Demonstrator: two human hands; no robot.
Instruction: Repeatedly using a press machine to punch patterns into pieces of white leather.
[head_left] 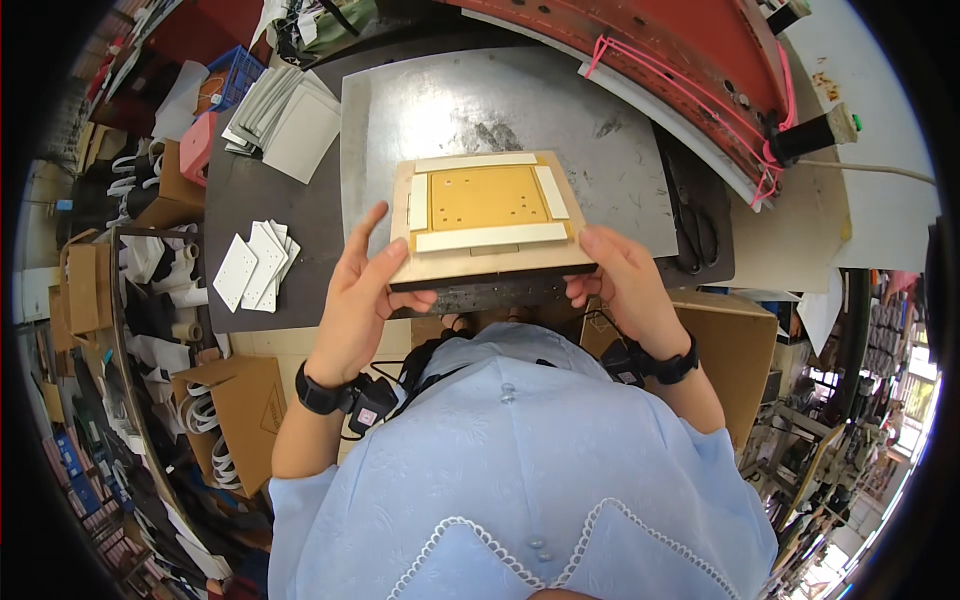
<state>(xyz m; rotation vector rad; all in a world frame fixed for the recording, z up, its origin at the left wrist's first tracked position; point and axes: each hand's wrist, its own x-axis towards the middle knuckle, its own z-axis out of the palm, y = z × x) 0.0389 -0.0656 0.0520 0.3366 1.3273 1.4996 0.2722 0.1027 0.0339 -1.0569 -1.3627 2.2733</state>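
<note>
Between both hands I hold a wooden die board, a flat block with a dark front edge. On its top sits a yellow panel with several small holes, framed by white strips. My left hand grips the near left corner, thumb on top, fingers partly beneath and the index finger raised along the side. My right hand closes on the near right corner, thumb on top and fingers curled below. The board is over the near part of a metal plate; whether it touches the plate cannot be seen.
White cut pieces with holes lie on the dark table's left side. Behind them is a stack of white sheets. A red machine beam with pink cord and a black handle overhangs the far right. Cardboard boxes stand below.
</note>
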